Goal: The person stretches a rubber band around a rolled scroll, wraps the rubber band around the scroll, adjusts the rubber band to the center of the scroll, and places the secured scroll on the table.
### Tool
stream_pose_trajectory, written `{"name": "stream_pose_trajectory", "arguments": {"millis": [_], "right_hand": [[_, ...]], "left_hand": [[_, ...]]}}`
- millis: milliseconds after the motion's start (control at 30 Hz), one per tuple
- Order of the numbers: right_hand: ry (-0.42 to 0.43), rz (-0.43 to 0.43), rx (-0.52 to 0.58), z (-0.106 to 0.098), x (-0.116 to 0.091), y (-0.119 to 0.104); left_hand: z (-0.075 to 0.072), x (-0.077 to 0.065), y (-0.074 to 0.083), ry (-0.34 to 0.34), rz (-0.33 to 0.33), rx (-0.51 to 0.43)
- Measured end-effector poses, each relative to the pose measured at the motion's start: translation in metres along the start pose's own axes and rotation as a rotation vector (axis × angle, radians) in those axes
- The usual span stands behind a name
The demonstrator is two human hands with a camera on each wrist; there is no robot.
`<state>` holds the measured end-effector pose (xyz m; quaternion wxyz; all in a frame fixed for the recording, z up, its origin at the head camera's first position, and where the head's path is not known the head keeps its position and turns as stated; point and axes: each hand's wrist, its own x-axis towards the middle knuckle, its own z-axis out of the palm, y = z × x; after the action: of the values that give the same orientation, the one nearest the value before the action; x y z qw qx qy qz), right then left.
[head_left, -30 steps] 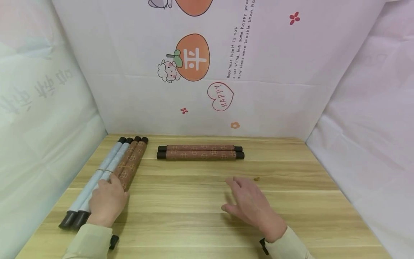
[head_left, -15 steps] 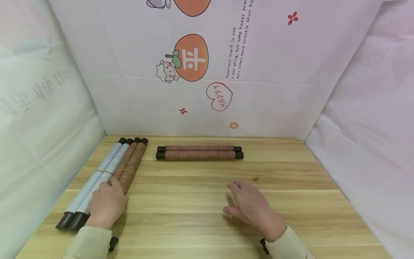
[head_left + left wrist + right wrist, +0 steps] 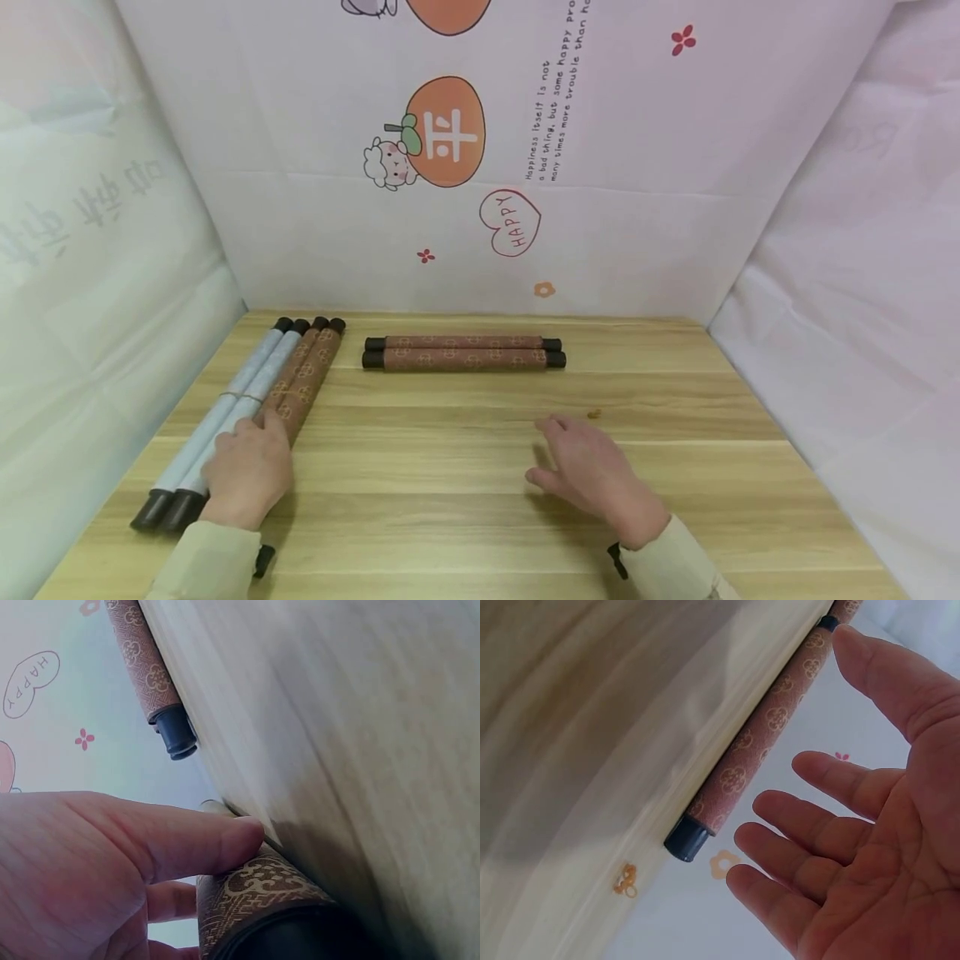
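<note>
Right hand (image 3: 597, 468) drifts slightly rightward, fingers apart and empty, while I see the left hand (image 3: 249, 471) grip a brown patterned scroll (image 3: 266, 889) beside the pale-blue scrolls (image 3: 202, 433) at left on the worktop (image 3: 420, 483), so I judge the work barely advanced.

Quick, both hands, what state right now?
Left hand: closed, thumb and fingers holding a brown patterned scroll.
Right hand: open, holding nothing.
</note>
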<state>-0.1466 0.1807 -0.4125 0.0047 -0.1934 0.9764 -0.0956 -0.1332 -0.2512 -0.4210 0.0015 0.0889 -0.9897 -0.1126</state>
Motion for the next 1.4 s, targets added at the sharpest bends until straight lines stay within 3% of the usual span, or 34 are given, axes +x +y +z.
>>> {"name": "stream_pose_trajectory", "arguments": {"millis": [200,300,567,767,900,1133,1400], "right_hand": [[-0.013,0.045,-0.022,-0.005,0.003,0.013],[-0.018,0.073,-0.035,-0.007,0.007,0.021],[-0.021,0.142,-0.015,-0.003,0.024,0.043],[-0.043,0.213,0.018,0.001,0.032,0.056],[-0.076,0.237,-0.001,0.003,0.036,0.063],[-0.104,0.248,-0.009,0.005,0.043,0.071],[-0.099,0.255,-0.040,0.008,0.046,0.074]], "left_hand": [[-0.003,0.000,0.003,0.032,0.017,0.009],[-0.006,0.000,0.010,0.077,0.063,0.012],[-0.013,0.004,0.050,0.300,0.301,0.087],[-0.007,0.008,0.083,0.403,0.461,0.041],[-0.001,0.008,0.106,0.414,0.539,0.035],[0.000,0.004,0.141,0.309,0.572,0.042],[0.005,0.002,0.163,0.336,0.638,0.018]]}}
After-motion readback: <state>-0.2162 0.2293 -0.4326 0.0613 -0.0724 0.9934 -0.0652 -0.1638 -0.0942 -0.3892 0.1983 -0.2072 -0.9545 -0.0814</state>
